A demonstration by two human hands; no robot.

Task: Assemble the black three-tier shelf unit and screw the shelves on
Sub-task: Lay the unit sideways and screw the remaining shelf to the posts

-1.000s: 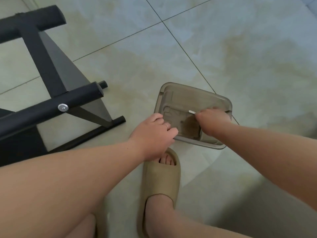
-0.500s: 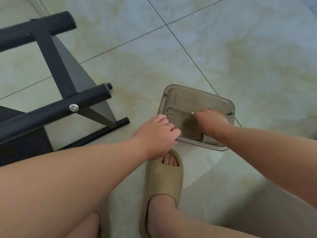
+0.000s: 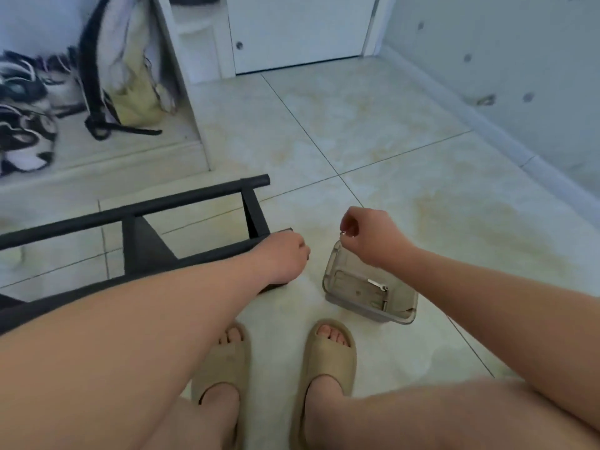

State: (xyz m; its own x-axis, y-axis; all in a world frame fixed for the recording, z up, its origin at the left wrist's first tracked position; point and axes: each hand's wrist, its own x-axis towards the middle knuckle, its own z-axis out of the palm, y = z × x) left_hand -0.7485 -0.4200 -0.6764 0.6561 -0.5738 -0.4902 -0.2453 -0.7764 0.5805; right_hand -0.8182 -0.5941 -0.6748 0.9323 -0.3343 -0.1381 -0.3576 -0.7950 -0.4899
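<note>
My right hand (image 3: pixel 370 237) is raised above the far end of the translucent grey tray (image 3: pixel 363 309), its fingers pinching a small silvery fastener (image 3: pixel 343 233), probably a screw, though it is too small to be sure. The black shelf frame (image 3: pixel 143 241) lies on the floor to the left of those fingers, its long bars running away leftward. The nearest bar end sits under my left hand (image 3: pixel 285 254). That hand rests on the bar, and I cannot tell whether its fingers close round it. The left hand is nearer the frame, so I judge the fastener must travel left. A small metal wrench (image 3: pixel 376 283) lies in the tray.
</note>
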